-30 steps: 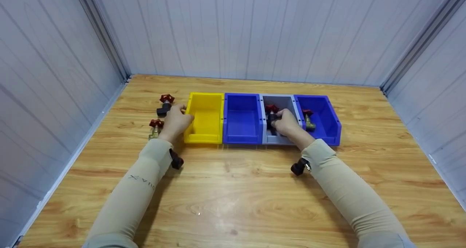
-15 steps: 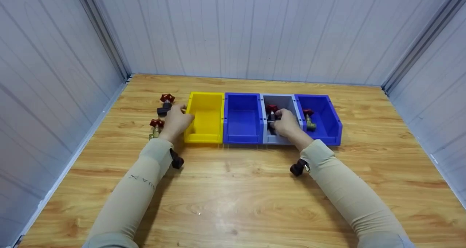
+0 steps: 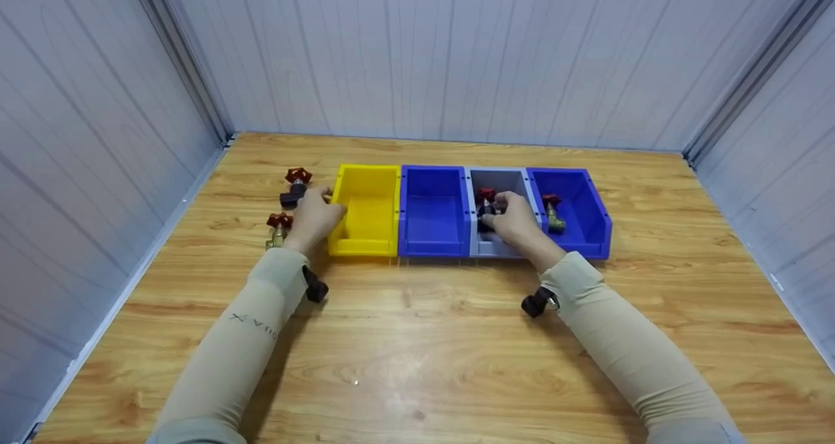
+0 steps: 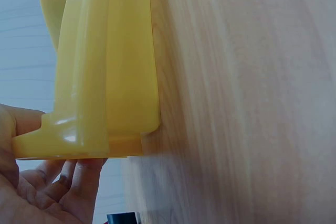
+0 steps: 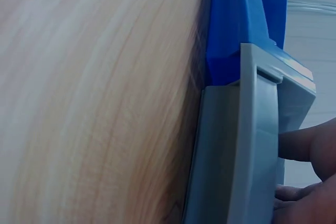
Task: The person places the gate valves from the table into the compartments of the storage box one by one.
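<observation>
My left hand [image 3: 316,221] grips the left wall of the yellow bin [image 3: 363,248]. In the left wrist view its thumb lies over the wall of the yellow bin [image 4: 84,98], with the fingers outside and below. My right hand [image 3: 518,222] reaches into the grey bin [image 3: 490,251] and pinches a black valve with a red handwheel [image 3: 486,209]. The right wrist view has the fingertips of the right hand [image 5: 310,177] behind the front wall of the grey bin [image 5: 257,156], which hides the valve.
A blue bin [image 3: 434,248] stands between the yellow and grey ones. The right-hand blue bin [image 3: 590,212] holds a brass valve with a red handwheel [image 3: 554,220]. Left of the row, a black valve [image 3: 297,184] and a brass valve [image 3: 279,227] stand on the wooden table [image 3: 417,346].
Inside the grey bin, my right hand's fingers and the black valve have shifted slightly. The left hand keeps its place on the yellow bin.
</observation>
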The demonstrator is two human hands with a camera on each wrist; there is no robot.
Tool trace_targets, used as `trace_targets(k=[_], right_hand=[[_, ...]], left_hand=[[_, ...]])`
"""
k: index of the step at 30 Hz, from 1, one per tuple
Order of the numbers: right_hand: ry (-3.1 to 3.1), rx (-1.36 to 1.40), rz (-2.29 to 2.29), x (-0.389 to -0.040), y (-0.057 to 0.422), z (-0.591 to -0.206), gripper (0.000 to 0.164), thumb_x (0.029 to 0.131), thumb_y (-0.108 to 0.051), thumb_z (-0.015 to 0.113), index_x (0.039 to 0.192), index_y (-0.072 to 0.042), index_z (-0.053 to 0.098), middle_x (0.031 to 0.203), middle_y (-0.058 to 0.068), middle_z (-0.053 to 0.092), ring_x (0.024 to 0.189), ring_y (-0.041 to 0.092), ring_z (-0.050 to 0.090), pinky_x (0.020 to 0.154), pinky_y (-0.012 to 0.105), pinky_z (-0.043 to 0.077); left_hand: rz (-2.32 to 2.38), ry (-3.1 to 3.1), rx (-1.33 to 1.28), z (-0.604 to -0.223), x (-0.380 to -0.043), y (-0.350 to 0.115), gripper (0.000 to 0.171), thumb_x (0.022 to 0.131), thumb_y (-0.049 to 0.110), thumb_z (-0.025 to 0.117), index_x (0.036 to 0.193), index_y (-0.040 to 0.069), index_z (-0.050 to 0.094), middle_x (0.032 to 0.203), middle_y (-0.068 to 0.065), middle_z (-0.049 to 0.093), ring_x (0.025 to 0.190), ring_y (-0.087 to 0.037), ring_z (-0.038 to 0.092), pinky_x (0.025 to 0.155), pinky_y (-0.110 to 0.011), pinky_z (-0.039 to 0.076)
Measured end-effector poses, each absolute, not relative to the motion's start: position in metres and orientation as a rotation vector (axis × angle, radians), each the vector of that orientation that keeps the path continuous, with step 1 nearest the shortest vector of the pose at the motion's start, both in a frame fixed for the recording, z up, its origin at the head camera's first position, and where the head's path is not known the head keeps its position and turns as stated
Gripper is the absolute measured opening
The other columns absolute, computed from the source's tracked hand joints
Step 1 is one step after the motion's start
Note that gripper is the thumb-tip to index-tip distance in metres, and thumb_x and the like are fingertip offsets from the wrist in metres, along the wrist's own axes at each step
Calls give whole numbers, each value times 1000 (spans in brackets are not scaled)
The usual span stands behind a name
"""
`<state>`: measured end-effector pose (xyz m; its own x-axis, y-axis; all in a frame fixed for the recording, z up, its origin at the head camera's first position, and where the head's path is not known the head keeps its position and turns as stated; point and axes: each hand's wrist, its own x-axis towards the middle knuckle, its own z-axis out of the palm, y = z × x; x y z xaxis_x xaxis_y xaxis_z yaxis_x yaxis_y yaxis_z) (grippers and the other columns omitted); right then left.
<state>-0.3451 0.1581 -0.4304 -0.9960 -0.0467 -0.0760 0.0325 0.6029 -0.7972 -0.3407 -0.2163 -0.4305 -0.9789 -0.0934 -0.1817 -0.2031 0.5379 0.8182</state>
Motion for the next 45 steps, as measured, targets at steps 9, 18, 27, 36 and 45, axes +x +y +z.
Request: trace_targets(k=[9, 18, 27, 36, 45], right_hand=[[2707, -85, -1437, -339, 159, -421, 61, 107, -12, 67, 157, 12, 43, 160, 32, 50, 153, 45, 45, 128, 52, 38], [2689, -105, -1514, -334, 163, -409, 63, 106, -12, 68, 159, 10, 42, 159, 30, 52, 151, 43, 50, 126, 50, 42], [2684, -117, -1547, -330, 174, -394, 63, 108, -11, 66, 162, 8, 40, 160, 28, 52, 149, 41, 52, 124, 51, 44], [2704, -102, -1587, -331, 188, -386, 61, 107, -9, 66, 160, 10, 42, 158, 30, 54, 146, 43, 55, 117, 52, 51], [2697, -75, -1601, -330, 207, -375, 60, 109, -12, 65, 160, 8, 43, 159, 28, 54, 146, 41, 54, 119, 52, 49]], left_hand=[[1424, 2665, -265, -431, -341, -220, 43, 106, 15, 57, 148, 6, 58, 143, -20, 62, 125, -33, 62, 106, -50, 56], [1432, 2627, -297, -431, -342, -221, 45, 106, 14, 56, 150, 7, 55, 146, -19, 59, 126, -33, 60, 108, -49, 56], [1441, 2610, -307, -431, -343, -222, 46, 106, 13, 55, 152, 7, 54, 148, -19, 58, 128, -32, 60, 110, -49, 55], [1430, 2642, -265, -432, -341, -222, 43, 107, 14, 55, 149, 7, 57, 145, -20, 61, 125, -34, 62, 106, -49, 55], [1471, 2654, -228, -432, -340, -222, 45, 105, 11, 56, 150, 4, 58, 149, -22, 60, 128, -34, 61, 107, -49, 55]])
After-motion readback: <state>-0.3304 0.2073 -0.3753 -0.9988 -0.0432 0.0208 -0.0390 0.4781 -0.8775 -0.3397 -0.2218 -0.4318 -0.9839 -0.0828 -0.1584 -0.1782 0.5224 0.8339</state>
